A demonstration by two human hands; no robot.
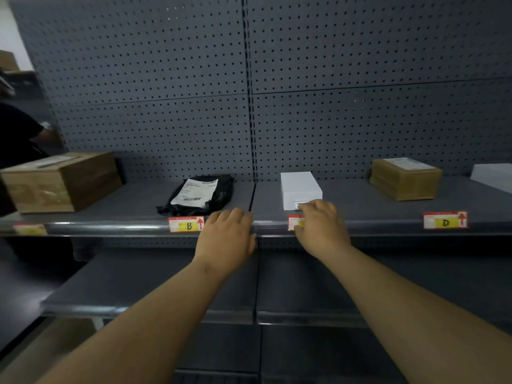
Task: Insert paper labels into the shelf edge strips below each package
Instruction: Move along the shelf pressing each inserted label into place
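On a grey shelf [388,209] stand a big cardboard box [59,181], a black mailer bag [201,194], a white box [299,188] and a taped brown parcel [404,178]. The edge strip [110,227] carries red-and-yellow paper labels: a blurred one [29,229] at far left, label B [186,224], label D [445,220], and one [294,222] below the white box, mostly hidden by my right hand [321,225], whose fingers press on it. My left hand [227,236] rests palm-down on the strip just right of label B, holding nothing.
A grey pegboard [166,79] backs the shelves. A lower shelf [155,297] juts out beneath my forearms. Another white package [496,176] shows at the far right edge. A person in dark clothes [19,134] stands at the left.
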